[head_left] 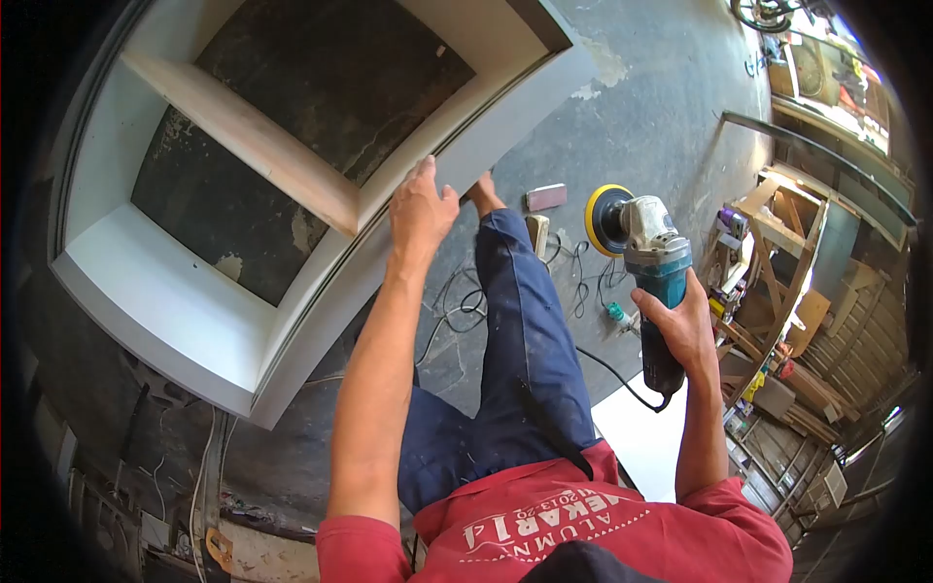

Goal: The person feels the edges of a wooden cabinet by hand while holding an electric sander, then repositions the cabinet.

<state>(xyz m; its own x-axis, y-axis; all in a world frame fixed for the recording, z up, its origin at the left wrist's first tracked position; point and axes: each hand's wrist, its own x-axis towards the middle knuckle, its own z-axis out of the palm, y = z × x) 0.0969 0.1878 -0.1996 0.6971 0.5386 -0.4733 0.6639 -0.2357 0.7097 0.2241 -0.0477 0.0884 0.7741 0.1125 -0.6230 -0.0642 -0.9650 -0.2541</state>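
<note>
My right hand is wrapped around the dark body of a teal and black angle grinder, held up off the floor. The grinder carries a round black backing pad with a yellow rim, which faces left. On the near edge of a pale cabinet frame lies my left hand, its fingers stretched out and its thumb apart. A wooden divider crosses the inside of the frame, and the dark floor shows through the two openings.
A sanding block and a small wooden block lie on the grey floor by my foot. Black cable loops there, near a teal tool. A white panel lies below the grinder. Wooden racks stand at right.
</note>
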